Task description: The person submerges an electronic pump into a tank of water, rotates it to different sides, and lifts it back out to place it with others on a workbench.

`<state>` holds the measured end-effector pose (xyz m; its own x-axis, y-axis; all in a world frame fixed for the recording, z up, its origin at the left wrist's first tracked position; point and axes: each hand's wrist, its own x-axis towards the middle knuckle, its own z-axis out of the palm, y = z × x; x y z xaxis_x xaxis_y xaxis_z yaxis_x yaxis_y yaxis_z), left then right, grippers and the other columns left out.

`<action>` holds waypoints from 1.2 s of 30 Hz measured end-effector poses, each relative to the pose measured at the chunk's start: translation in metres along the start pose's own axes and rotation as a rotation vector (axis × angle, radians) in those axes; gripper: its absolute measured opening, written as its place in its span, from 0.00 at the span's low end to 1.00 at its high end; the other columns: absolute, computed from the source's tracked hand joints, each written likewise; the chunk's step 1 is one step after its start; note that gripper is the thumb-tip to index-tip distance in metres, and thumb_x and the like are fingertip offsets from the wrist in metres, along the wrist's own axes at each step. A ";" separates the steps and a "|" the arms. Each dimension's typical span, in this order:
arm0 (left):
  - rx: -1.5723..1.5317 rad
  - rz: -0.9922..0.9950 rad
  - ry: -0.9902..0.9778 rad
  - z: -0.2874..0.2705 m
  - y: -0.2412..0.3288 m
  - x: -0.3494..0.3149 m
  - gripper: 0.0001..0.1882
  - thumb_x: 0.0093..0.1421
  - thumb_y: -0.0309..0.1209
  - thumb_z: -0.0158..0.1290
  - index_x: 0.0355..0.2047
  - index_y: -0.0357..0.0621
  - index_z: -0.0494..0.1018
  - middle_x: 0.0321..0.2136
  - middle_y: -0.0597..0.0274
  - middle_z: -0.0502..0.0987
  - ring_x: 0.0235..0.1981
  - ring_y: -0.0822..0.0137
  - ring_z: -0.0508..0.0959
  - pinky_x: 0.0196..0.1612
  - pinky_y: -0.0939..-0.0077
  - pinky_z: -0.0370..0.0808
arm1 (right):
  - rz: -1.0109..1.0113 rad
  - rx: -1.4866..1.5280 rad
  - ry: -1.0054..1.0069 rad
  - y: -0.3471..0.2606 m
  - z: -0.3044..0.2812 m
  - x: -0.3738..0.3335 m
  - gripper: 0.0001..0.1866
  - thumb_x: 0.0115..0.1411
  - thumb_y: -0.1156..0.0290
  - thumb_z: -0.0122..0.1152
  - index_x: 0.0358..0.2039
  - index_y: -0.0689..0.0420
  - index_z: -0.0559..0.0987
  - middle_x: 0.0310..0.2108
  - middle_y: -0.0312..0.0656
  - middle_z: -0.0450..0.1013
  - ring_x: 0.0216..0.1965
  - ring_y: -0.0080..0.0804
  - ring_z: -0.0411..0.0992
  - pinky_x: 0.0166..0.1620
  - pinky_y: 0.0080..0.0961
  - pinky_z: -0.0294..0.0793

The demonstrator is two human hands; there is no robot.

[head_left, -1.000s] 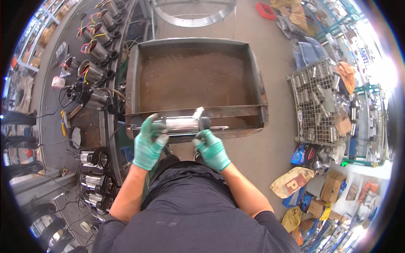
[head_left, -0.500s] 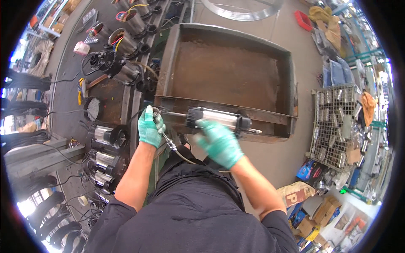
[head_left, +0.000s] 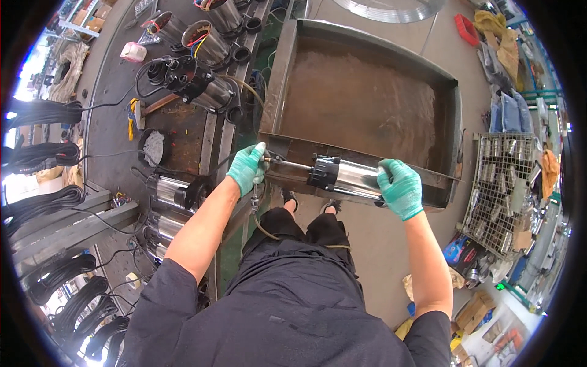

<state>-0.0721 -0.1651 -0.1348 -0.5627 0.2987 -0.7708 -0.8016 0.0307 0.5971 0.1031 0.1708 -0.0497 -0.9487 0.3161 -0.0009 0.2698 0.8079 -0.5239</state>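
A silver cylindrical pump motor (head_left: 353,177) with a black collar lies level across the near end of a metal tray (head_left: 457,122). My right hand (head_left: 400,188), in a green glove, is closed round its right end and hides most of that end. From the collar a thin metal rod (head_left: 293,164) runs left to my left hand (head_left: 247,168). This gloved hand is closed on a hose fitting by the rod's tip; whether rod and fitting are joined I cannot tell. Below the hand hangs the fitting's metal part (head_left: 255,199), with a hose (head_left: 264,227) running down to my lap.
Brownish liquid covers the tray's bottom. On the bench at left stand open motor housings (head_left: 206,46) with coloured wires, pliers (head_left: 131,119) and a black tub (head_left: 154,148). More silver motors (head_left: 168,189) lie nearer me. A wire basket (head_left: 498,189) holds metal parts at right.
My right hand has gone from a blurred position over the motor's collar to its right end. The whole view has shifted, so the tray and bench sit further right. My left hand keeps its grip.
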 end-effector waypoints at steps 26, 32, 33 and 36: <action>0.157 0.007 -0.003 0.002 0.004 0.003 0.13 0.71 0.44 0.51 0.34 0.50 0.70 0.18 0.72 0.67 0.13 0.78 0.62 0.13 0.81 0.57 | 0.006 0.002 0.059 -0.005 0.002 0.003 0.08 0.54 0.70 0.66 0.36 0.56 0.83 0.30 0.43 0.80 0.30 0.40 0.79 0.36 0.34 0.79; -0.303 0.174 0.016 0.010 0.020 -0.019 0.14 0.70 0.44 0.53 0.32 0.49 0.74 0.21 0.68 0.72 0.13 0.76 0.65 0.14 0.79 0.61 | -0.359 -0.083 0.159 -0.014 -0.009 -0.013 0.13 0.54 0.71 0.66 0.41 0.58 0.81 0.35 0.47 0.77 0.39 0.48 0.76 0.44 0.40 0.77; -0.432 0.188 -0.047 0.031 0.027 -0.029 0.14 0.71 0.43 0.52 0.33 0.49 0.75 0.21 0.67 0.73 0.14 0.75 0.66 0.16 0.79 0.63 | -0.334 0.007 0.117 -0.027 -0.011 -0.021 0.15 0.54 0.70 0.67 0.43 0.58 0.80 0.36 0.48 0.77 0.39 0.50 0.76 0.45 0.41 0.77; -0.677 0.153 -0.330 0.119 0.030 -0.059 0.14 0.71 0.43 0.52 0.36 0.46 0.76 0.22 0.66 0.74 0.17 0.73 0.68 0.21 0.77 0.66 | -0.212 0.264 0.028 -0.061 -0.002 -0.053 0.22 0.57 0.68 0.68 0.51 0.61 0.77 0.40 0.49 0.78 0.43 0.54 0.76 0.47 0.40 0.77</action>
<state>-0.0391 -0.0679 -0.0447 -0.6729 0.5253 -0.5208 -0.7286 -0.5925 0.3436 0.1373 0.1056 -0.0154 -0.9732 0.1715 0.1531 0.0116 0.7016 -0.7124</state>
